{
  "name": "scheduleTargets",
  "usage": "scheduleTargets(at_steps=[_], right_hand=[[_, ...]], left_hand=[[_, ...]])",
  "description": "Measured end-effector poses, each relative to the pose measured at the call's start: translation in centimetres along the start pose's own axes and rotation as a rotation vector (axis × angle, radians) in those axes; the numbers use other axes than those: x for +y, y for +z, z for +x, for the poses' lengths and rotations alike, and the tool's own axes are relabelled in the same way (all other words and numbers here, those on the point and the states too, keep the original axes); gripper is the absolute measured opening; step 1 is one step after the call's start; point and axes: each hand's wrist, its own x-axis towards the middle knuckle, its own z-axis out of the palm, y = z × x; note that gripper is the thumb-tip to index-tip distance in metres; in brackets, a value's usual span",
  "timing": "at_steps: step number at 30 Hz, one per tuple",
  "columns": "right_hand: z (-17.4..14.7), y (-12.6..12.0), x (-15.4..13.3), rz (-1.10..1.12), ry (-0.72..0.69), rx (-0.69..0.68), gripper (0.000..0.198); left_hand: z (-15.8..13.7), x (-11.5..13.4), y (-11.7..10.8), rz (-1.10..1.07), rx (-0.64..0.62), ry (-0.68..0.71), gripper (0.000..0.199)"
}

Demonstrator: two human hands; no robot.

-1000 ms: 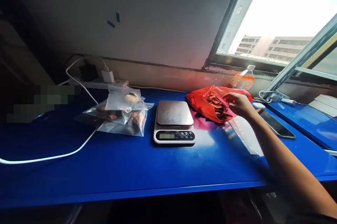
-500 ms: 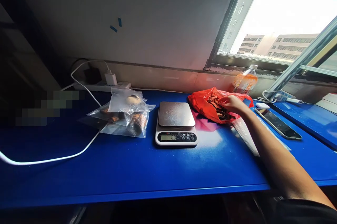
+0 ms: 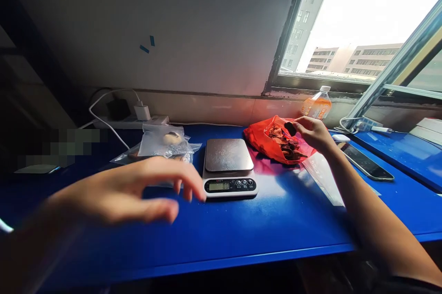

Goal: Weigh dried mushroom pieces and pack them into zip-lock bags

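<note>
Between the thumb and fingers of my right hand (image 3: 312, 132) is a dark, flat dried slice (image 3: 290, 128), held just above an open red plastic bag (image 3: 254, 136). Brown dried pieces (image 3: 281, 139) fill the mouth of that bag. My left hand (image 3: 138, 188), a little blurred, hovers over the table with fingers apart and nothing in them. Its fingertips are near the front left corner of a digital kitchen scale (image 3: 229, 155), whose steel plate is bare and whose display seems to read 0.0. Behind my left hand, clear zip bags (image 3: 162, 139) with dried pieces lie partly hidden.
An orange drink bottle (image 3: 317, 102) stands behind the red bag. Right of my right forearm lies a phone (image 3: 368, 162), and flat clear bags (image 3: 326, 181) lie under the arm. A power strip with a white charger (image 3: 142, 112) and cable is at the back left of the blue table (image 3: 241, 234).
My left hand has come into view from the left, in front of the zip bags. My right hand has lifted a dark slice out of the red bag.
</note>
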Motion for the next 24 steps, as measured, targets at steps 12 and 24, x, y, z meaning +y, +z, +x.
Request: scheduleTargets(at_steps=[12, 24], right_hand=[[-3.3, 1.9, -8.9, 0.638, 0.198, -0.407, 0.042], [-2.6, 7.1, -15.7, 0.071, -0.314, -0.248, 0.018]], left_hand=[[6.2, -2.8, -0.1, 0.354, 0.262, 0.035, 0.030], [6.2, -2.7, 0.8, 0.430, 0.213, 0.112, 0.029]])
